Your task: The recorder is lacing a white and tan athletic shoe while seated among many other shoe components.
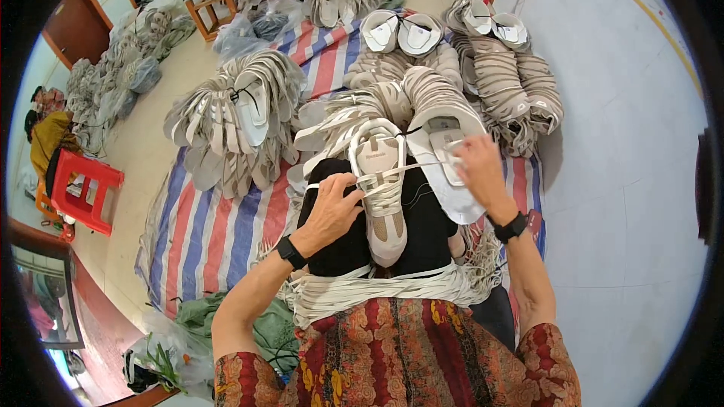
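Observation:
A beige and white shoe upper lies between my knees with its toe toward me. White laces cross its front, and a loose lace runs from the top crossing toward the right. My left hand is at the upper's left edge, fingers closed in a pinch by the lace eyelets. My right hand is raised over the right side, smeared by motion. The lace leads toward it, but the fingertips do not show clearly. Below that hand, another pale upper tops a nested stack.
A bundle of white laces lies across my lap. More nested uppers stand on a striped sheet, with further stacks at the back right. A red stool stands at left; a white wall rises at right.

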The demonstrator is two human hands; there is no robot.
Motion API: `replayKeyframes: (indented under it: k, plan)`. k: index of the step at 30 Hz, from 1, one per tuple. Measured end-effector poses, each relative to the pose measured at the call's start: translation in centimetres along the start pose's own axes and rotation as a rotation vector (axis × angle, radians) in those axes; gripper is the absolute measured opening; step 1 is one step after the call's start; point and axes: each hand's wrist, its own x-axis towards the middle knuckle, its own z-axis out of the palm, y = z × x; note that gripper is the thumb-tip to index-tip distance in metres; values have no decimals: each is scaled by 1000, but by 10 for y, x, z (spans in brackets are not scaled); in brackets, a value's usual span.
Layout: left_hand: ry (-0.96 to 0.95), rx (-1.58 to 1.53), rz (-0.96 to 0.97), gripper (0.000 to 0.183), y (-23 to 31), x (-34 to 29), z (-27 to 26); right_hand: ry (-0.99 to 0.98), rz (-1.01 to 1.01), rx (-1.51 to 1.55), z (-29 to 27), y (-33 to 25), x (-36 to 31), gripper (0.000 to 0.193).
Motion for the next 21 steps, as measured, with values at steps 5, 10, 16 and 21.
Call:
replayKeyframes:
  k: [5, 10, 16, 21]
  plan:
    - [188, -265, -211, 25, 11, -7, -2, 12, -39, 685, 29, -59, 5, 26]
    - [68, -614, -764, 19, 14, 11, 13, -237, 222, 775, 55, -60, 8, 21]
    - [64, -968, -974, 12, 6, 21, 15, -233, 172, 683, 55, -57, 10, 14]
    - [13, -1117, -1039, 18, 5, 17, 7, -327, 81, 624, 47, -58, 14, 16]
